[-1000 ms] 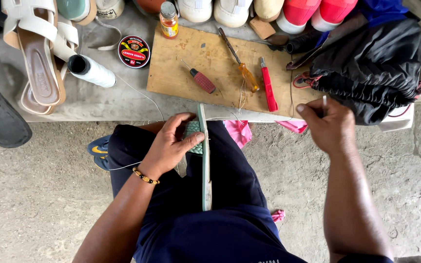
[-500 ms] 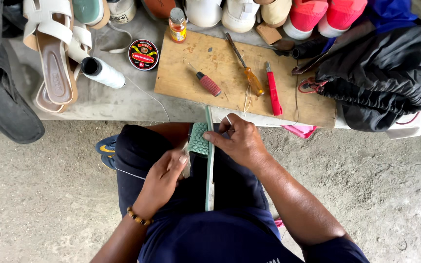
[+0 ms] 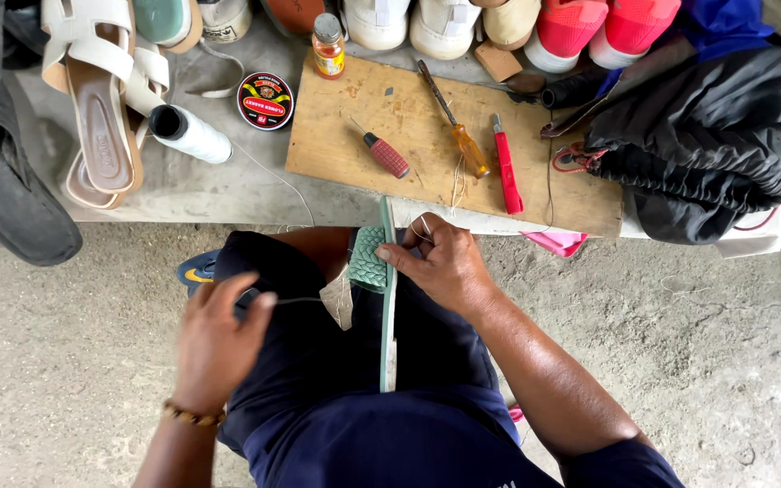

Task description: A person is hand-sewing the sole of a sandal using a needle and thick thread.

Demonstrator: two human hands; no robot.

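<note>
A thin green sandal (image 3: 388, 307) stands on edge between my knees, its woven green strap (image 3: 368, 259) facing left. My right hand (image 3: 440, 262) grips the sandal near its top, fingers pinched at the strap. My left hand (image 3: 219, 339) is out to the left over my thigh, fingers closed on a pale thread (image 3: 305, 300) stretched taut from the sandal.
A wooden board (image 3: 580, 194) on the concrete ledge carries a red-handled awl (image 3: 388, 155), an orange screwdriver (image 3: 463, 136) and a red cutter (image 3: 506, 167). A white thread spool (image 3: 193, 136), round tin (image 3: 265, 100), small bottle (image 3: 328, 47), sandals (image 3: 101, 99), shoes and a black bag (image 3: 698, 140) lie around.
My left hand has drawn away from the sandal to the left, pulling the thread taut. My right hand came from the bench down onto the sandal's top.
</note>
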